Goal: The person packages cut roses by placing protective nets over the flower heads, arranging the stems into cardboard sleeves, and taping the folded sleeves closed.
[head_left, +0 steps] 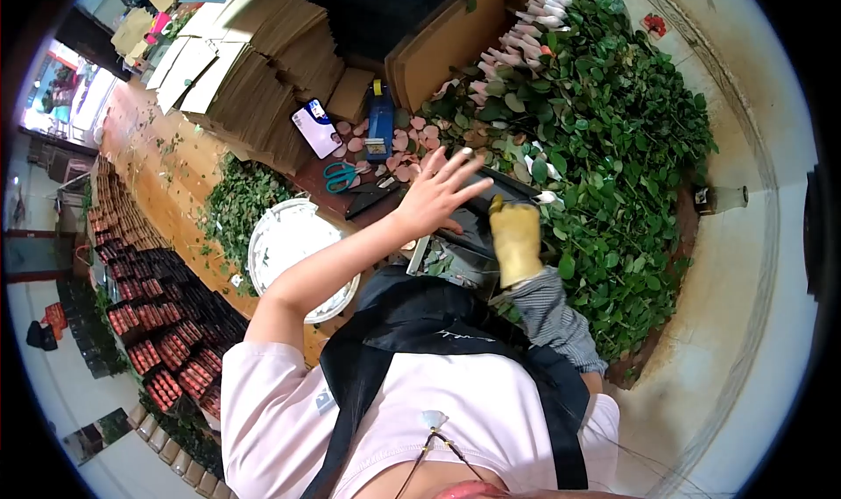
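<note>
My left hand is bare, its fingers spread over a black box or tray in front of my apron. It holds nothing that I can see. My right hand, in a yellow glove, is closed at the right side of that black box; what its fingers grip, if anything, is hidden. Just right of the glove lies a big heap of leafy green stems. Pink petals, teal-handled scissors and a blue tape dispenser lie beyond my left hand.
A white bucket stands by my left forearm. Behind it are a lit phone and stacked flat cardboard. Wrapped flower heads line the heap's far edge. Rows of black trays with red contents fill the floor at left.
</note>
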